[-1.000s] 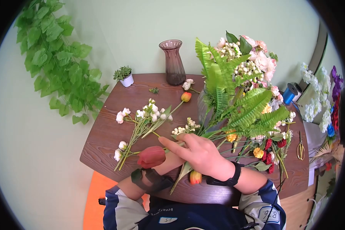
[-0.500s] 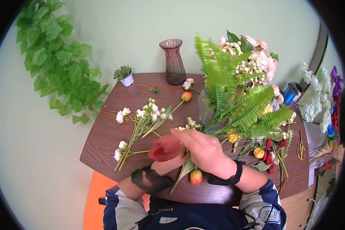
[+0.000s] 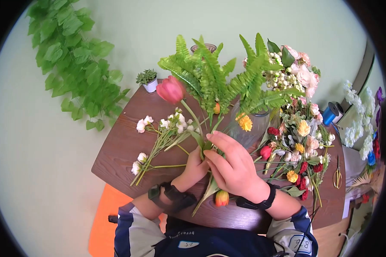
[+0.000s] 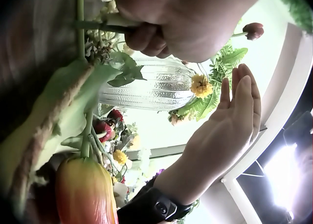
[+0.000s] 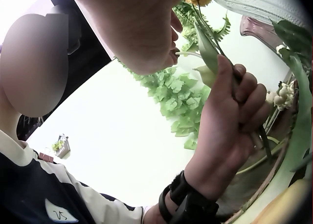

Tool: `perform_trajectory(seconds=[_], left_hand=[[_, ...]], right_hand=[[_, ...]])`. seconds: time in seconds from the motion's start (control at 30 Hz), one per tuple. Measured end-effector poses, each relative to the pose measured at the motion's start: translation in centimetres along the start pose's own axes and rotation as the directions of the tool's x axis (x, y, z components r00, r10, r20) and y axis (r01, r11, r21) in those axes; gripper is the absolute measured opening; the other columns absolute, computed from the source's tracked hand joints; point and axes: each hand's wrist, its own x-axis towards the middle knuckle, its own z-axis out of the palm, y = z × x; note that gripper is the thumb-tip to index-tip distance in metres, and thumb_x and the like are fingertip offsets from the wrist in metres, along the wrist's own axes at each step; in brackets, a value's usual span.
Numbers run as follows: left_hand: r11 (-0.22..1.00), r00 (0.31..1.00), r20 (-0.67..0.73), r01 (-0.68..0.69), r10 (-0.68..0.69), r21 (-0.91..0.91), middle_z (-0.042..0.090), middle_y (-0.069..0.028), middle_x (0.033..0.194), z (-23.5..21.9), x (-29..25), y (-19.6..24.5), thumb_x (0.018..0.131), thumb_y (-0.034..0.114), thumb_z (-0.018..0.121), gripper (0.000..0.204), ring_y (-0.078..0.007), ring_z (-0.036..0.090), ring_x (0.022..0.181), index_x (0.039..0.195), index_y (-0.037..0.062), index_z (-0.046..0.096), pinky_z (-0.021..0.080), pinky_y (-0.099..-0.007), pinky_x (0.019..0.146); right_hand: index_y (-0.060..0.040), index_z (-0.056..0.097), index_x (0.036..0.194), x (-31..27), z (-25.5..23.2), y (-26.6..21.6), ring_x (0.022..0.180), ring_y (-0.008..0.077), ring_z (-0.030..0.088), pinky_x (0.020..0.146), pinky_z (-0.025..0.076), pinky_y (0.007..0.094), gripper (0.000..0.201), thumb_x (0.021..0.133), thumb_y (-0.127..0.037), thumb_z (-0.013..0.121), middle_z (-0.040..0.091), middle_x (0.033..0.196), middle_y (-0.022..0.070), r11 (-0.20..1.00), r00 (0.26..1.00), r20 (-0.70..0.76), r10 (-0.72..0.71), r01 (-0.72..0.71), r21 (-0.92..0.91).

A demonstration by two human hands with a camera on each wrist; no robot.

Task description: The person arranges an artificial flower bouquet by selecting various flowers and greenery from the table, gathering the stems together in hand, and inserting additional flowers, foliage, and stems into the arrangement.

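The left hand grips a bundle of stems, its fingers curled round them in the right wrist view. From that grip rise a pink tulip, fern fronds and a yellow flower. Beside it, the right hand is held over the stems with fingers extended; in the left wrist view this hand has straight fingers and nothing in its palm. An orange-yellow tulip lies just below the hands.
A ribbed clear vase stands behind the right hand. White flowers lie at left, mixed flowers at right. Scissors, ribbon spools, a potted succulent and a purple vase are farther out.
The fern fronds have shifted left and now stand above the left hand, partly covering the purple vase. The pink tulip has risen upright. The right hand has moved slightly, and the view has shifted.
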Motion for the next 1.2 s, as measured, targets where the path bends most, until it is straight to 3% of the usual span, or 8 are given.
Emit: perform_trajectory(seconds=[0.23, 0.4, 0.63, 0.73, 0.9, 1.03, 1.13, 1.2], left_hand=[[0.993, 0.993, -0.072, 0.088, -0.093, -0.078, 0.059, -0.0036, 0.095, -0.2, 0.1, -0.4, 0.085, 0.009, 0.052, 0.022, -0.0104, 0.055, 0.089, 0.106, 0.0016, 0.05, 0.046, -0.0256, 0.074], [0.998, 0.983, -0.181, 0.033, -0.043, -0.059, 0.061, -0.0068, 0.08, 0.0, 0.1, -0.8, 0.087, 0.014, 0.054, 0.015, -0.0118, 0.059, 0.074, 0.095, 0.0007, 0.051, 0.047, -0.0268, 0.063], [0.992, 0.995, -0.078, 0.072, -0.064, 0.102, 0.056, -0.0014, 0.082, 0.3, -0.3, 1.3, 0.079, 0.006, 0.061, 0.017, -0.0077, 0.052, 0.075, 0.088, 0.0038, 0.048, 0.044, -0.0239, 0.063], [0.997, 0.996, -0.049, -0.069, 0.07, 0.02, 0.052, -0.0044, 0.074, 0.8, -0.3, 1.3, 0.077, 0.01, 0.063, 0.024, -0.0107, 0.055, 0.067, 0.091, 0.0037, 0.045, 0.044, -0.0268, 0.055], [0.958, 0.957, 0.229, -0.221, 0.177, 0.184, 0.053, -0.0099, 0.082, 0.1, -0.2, 1.3, 0.07, 0.008, 0.064, 0.039, -0.0234, 0.056, 0.072, 0.103, -0.0006, 0.045, 0.045, -0.0316, 0.062], [0.902, 0.932, 0.156, -0.357, 0.327, 0.243, 0.053, -0.0096, 0.084, 0.6, 0.0, 3.3, 0.07, 0.006, 0.063, 0.04, -0.0264, 0.055, 0.073, 0.106, -0.0016, 0.047, 0.044, -0.0325, 0.066], [0.944, 0.948, 0.2, -0.283, 0.248, 0.172, 0.05, -0.0043, 0.09, 0.4, -0.5, 3.1, 0.072, 0.004, 0.063, 0.03, -0.0135, 0.05, 0.081, 0.098, 0.002, 0.048, 0.041, -0.0271, 0.071], [0.997, 0.933, 0.356, 0.063, -0.046, -0.036, 0.051, -0.0029, 0.093, 0.0, -1.2, 2.1, 0.075, 0.004, 0.063, 0.027, -0.0127, 0.05, 0.085, 0.099, 0.0028, 0.049, 0.042, -0.0276, 0.073]], right_hand=[[0.0004, 0.056, 0.091, -0.7, 0.4, 0.3, 0.099, 0.0317, 0.054, 0.08, 0.047, 0.0375, 0.028, 0.064, -0.001, 0.061, 0.053, 0.105, 0.0147, 0.999, 0.995, 0.091, -0.036, 0.037, -0.005], [0.0015, 0.056, 0.094, -0.9, 0.5, 0.3, 0.093, 0.0284, 0.055, 0.079, 0.046, 0.0361, 0.027, 0.068, -0.003, 0.061, 0.054, 0.101, 0.0127, 0.999, 0.998, 0.069, 0.01, -0.013, 0.033], [0.0019, 0.04, 0.117, -1.3, 1.0, 0.1, 0.081, 0.0304, 0.06, 0.068, 0.049, 0.0357, 0.047, 0.077, -0.009, 0.063, 0.056, 0.095, 0.0171, 0.851, 0.895, 0.156, 0.417, -0.445, 0.28], [0.0012, 0.035, 0.119, -1.7, 1.4, 0.5, 0.073, 0.0295, 0.063, 0.06, 0.049, 0.0357, 0.052, 0.078, -0.012, 0.065, 0.058, 0.092, 0.0194, 0.779, 0.842, 0.232, 0.488, -0.54, 0.319], [-0.0013, 0.04, 0.109, -2.4, 1.9, 0.8, 0.069, 0.0297, 0.061, 0.06, 0.049, 0.0333, 0.046, 0.075, -0.012, 0.068, 0.057, 0.085, 0.0172, 0.779, 0.854, 0.139, 0.501, -0.515, 0.359], [-0.0012, 0.042, 0.106, -2.0, 1.7, 1.2, 0.07, 0.0282, 0.06, 0.06, 0.047, 0.0326, 0.043, 0.074, -0.01, 0.069, 0.056, 0.082, 0.0155, 0.793, 0.871, 0.077, 0.485, -0.475, 0.382], [-0.0017, 0.044, 0.101, -1.8, 1.4, 1.4, 0.071, 0.0254, 0.058, 0.061, 0.046, 0.032, 0.039, 0.072, -0.009, 0.07, 0.055, 0.08, 0.0136, 0.821, 0.904, 0.012, 0.428, -0.394, 0.413], [-0.0025, 0.046, 0.097, -2.4, 1.7, 1.5, 0.069, 0.0232, 0.056, 0.062, 0.045, 0.0313, 0.038, 0.07, -0.007, 0.072, 0.055, 0.08, 0.0118, 0.746, 0.873, 0.058, 0.484, -0.447, 0.494]])
